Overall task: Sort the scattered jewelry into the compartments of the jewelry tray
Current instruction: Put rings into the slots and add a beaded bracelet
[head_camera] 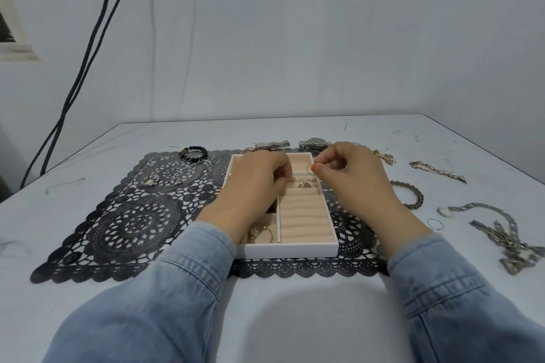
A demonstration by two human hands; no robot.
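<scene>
Right hand [351, 174] pinches hoop [309, 168] — thin wire.

A black lace mat [132, 224] covers the table [280, 309]; cables [88, 53] hang behind.

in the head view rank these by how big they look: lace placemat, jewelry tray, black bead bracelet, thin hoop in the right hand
1. black lace placemat
2. jewelry tray
3. black bead bracelet, which lies farther back, so its true size is unsure
4. thin hoop, pinched by the right hand
</scene>
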